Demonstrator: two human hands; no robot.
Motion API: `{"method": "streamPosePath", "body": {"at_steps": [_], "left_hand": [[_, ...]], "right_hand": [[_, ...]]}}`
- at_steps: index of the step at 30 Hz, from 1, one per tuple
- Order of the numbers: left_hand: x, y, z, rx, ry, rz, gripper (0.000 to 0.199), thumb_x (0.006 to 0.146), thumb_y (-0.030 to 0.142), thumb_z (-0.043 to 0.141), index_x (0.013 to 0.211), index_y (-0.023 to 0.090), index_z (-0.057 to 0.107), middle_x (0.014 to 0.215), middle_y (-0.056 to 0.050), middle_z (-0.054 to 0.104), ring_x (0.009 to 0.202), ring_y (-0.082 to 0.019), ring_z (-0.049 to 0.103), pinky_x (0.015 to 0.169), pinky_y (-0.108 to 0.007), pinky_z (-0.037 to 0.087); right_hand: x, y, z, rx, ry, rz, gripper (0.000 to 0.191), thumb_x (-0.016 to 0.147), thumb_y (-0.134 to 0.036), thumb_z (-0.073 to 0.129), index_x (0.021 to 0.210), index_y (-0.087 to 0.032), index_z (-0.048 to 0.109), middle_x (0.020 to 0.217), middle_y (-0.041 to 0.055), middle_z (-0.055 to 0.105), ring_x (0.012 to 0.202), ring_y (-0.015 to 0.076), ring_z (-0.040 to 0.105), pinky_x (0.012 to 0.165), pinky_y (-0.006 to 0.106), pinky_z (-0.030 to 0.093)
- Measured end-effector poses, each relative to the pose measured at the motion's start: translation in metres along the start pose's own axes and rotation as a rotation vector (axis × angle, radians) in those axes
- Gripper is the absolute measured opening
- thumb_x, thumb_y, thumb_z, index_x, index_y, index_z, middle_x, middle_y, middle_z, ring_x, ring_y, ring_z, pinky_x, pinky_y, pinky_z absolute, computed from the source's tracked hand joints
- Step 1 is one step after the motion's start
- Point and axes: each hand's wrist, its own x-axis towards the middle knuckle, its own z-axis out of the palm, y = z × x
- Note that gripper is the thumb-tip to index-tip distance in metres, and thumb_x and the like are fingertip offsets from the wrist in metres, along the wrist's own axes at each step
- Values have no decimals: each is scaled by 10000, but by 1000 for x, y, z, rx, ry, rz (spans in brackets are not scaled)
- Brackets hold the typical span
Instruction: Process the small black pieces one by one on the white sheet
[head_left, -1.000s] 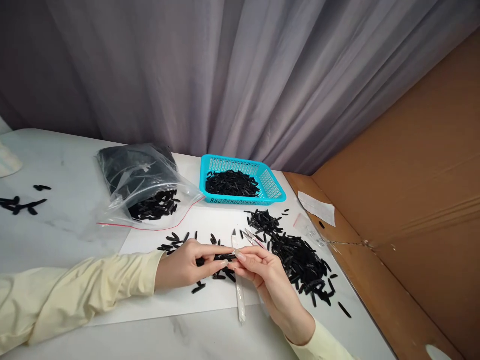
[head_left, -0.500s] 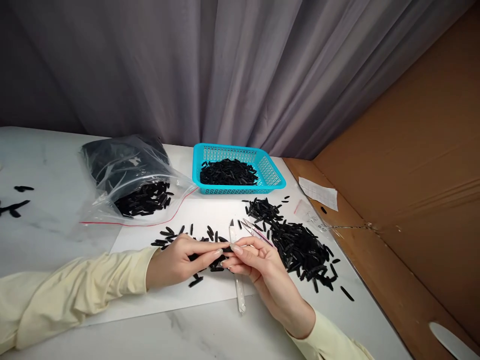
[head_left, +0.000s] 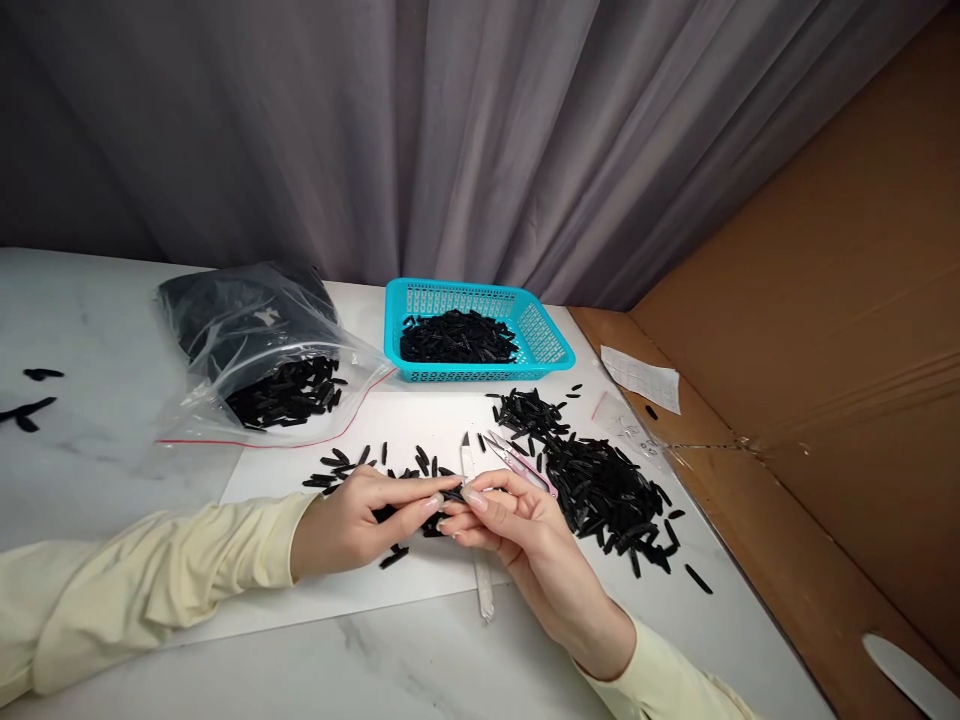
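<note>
While both bare hands meet over the white paper sheet (head_left: 277,597), one slim black strip (head_left: 452,494) sits between their fingertips, above the loose strips scattered on the sheet. Left hand (head_left: 352,515): forefinger stretched out, thumb below, the two apparently closed on the strip's near-left part. Right hand (head_left: 536,525): thumb and forefinger pinched at the other end, remaining fingers curled beneath. Fingers cover most of the strip; its exact outline cannot be made out.

Handling, by judgement: very light, fairly stiff, likely thin enough to snap or chip if bent. Surface looks matt in places, with a slight sheen in others; might slip under a loose pinch. Best hold probably at the two ends, pads flat on the long edges, light pressure.

Around the hands: white-handled craft knife (head_left: 486,595) passing under the right fingers, blade pointing away; pink-handled snips (head_left: 517,463) just beyond the right hand; large heap of black strips (head_left: 611,495) to its right. Further back, turquoise basket (head_left: 480,372) part-filled with similar strips, and a clear zip bag (head_left: 199,415) holding more.
</note>
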Motion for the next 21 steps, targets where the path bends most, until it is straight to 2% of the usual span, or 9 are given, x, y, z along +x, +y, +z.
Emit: {"method": "streamPosePath", "body": {"at_steps": [8, 21], "left_hand": [[-3, -3, 2, 19, 56, 93, 330, 881, 113, 463, 1176, 63, 603, 445, 96, 305, 365, -49, 233, 348, -146, 249], [-1, -1, 1, -3, 21, 11, 332, 896, 140, 422, 1140, 69, 637, 465, 83, 252, 375, -57, 214, 338, -169, 222]], "right_hand": [[1, -1, 0, -11, 15, -8, 179, 753, -235, 714, 838, -134, 593, 749, 85, 743, 724, 146, 711, 716, 210, 545], [-1, -2, 4, -68, 46, -50, 186, 720, -254, 738, 803, -147, 611, 732, 66, 741, 713, 154, 709, 693, 208, 553]]}}
